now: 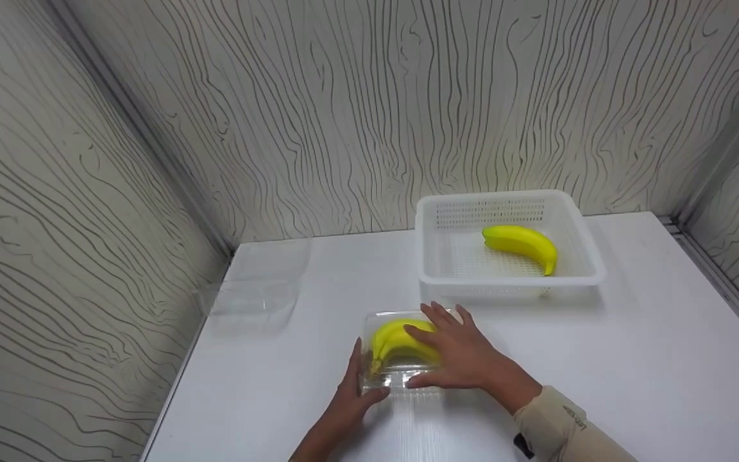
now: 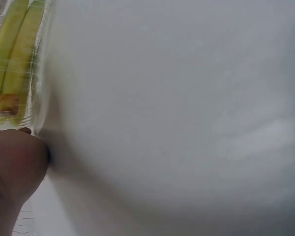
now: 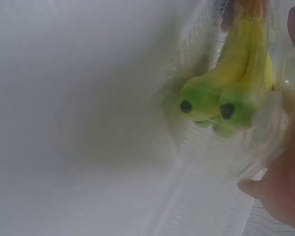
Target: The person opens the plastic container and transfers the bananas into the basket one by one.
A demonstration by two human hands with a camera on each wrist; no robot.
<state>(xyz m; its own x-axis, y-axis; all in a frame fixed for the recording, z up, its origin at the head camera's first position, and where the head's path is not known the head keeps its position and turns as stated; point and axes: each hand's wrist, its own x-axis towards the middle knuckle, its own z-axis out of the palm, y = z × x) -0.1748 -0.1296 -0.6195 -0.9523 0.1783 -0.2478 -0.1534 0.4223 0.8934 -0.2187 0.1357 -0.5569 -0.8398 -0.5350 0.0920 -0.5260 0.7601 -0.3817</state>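
Observation:
A clear plastic clamshell box (image 1: 401, 380) with a bunch of bananas (image 1: 390, 335) inside rests on the white table. At the box's left front corner, my left hand (image 1: 347, 391) holds it, fingers along the side and thumb at the front edge. My right hand (image 1: 462, 351) lies over the right part of the lid with its fingers spread, covering part of the bananas. The left wrist view shows the stem end of the bananas (image 2: 12, 54) through the plastic. In the right wrist view, dark tips of the bananas (image 3: 236, 98) show inside the box.
Behind the box stands a white plastic basket (image 1: 510, 281) holding a single banana (image 1: 523, 244). Clear, empty-looking plastic boxes (image 1: 254, 298) sit at the table's left edge. Wood-patterned panels (image 1: 344, 115) wall in the back and sides of the table.

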